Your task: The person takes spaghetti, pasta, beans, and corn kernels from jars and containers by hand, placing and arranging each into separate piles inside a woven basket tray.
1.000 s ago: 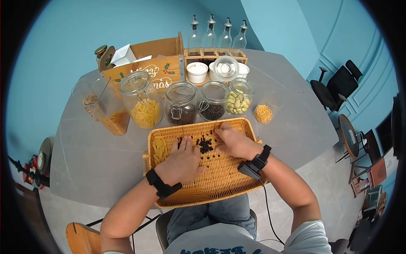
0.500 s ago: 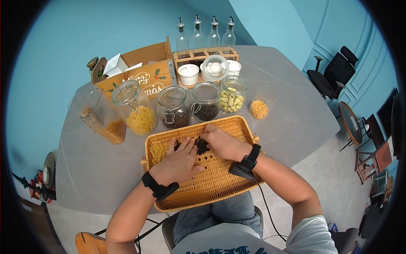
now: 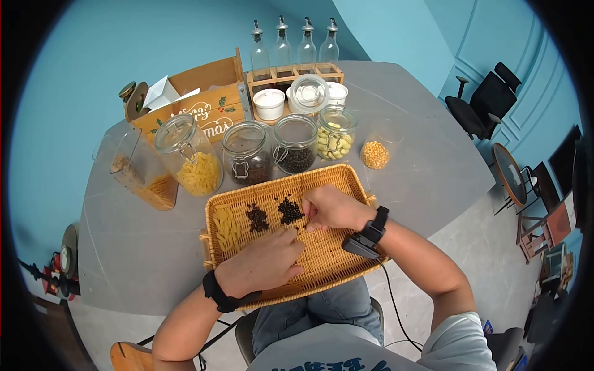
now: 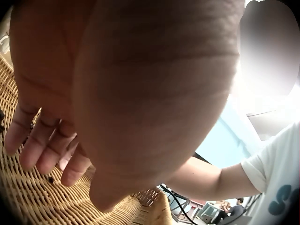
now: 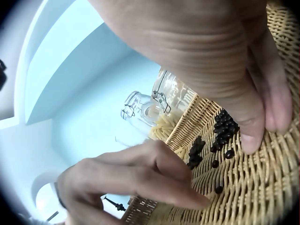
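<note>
A rectangular wicker basket [image 3: 309,260] lies in front of the person. In it are yellow pasta tubes [image 3: 227,229] at the left, a pile of dark brown pieces [image 3: 257,217] and a pile of shiny black beans [image 3: 289,211]. My left hand [image 3: 263,260] hovers low over the basket's near half, fingers loosely bent and no object in it. A few stray black beans [image 5: 219,189] lie near its index finger. My right hand [image 3: 334,209] reaches down beside the black pile, its thumb [image 5: 251,136] and fingertips close together at the weave.
Behind the basket stand clip-top jars of pasta [image 3: 199,173], dark brown pieces [image 3: 250,170], black beans [image 3: 296,159] and pale green pieces [image 3: 335,143]. A cup of corn kernels [image 3: 375,155] is at right, a tilted clear container [image 3: 145,176] at left. Farther back are a wooden box [image 3: 198,117] and bottles [image 3: 283,52].
The left hand has lifted off the brown pieces and drawn back toward the person, uncovering them. The right hand has moved in from the right and lower. The black beans are gathered more tightly.
</note>
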Available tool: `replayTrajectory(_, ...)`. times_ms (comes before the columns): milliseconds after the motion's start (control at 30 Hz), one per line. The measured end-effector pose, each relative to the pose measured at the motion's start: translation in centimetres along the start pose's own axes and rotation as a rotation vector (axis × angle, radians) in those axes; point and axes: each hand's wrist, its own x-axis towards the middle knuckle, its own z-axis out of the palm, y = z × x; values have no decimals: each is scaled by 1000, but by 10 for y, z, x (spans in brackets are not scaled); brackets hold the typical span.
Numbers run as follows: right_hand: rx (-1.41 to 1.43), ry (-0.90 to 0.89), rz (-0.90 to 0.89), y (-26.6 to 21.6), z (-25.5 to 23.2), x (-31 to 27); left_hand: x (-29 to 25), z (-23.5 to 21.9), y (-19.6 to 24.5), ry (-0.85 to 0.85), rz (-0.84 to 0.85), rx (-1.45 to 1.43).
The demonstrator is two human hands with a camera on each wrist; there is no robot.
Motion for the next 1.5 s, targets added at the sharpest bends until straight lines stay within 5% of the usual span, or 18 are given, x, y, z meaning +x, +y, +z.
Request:
replayTrajectory(333,135,137,-6,1,-5,20,8,8,-19,37,15,5)
replayTrajectory(400,-23,174,-51,4,-8,14,4,6,-25,91,-29,-2)
replayTrajectory(833,-24,90,-65,-9,1,0,0,-8,-22,107,-84,-73)
replayTrajectory(1000,-145,49,-64,-6,19,1,-10,-22,-29,141,14,-113)
replayTrajectory(1167,-26,57,-216,8,24,27,-7,-31,-29,137,-34,-93)
replayTrajectory(1500,138,47,-110,46,-12,-17,19,-39,-15,108,-64,-72)
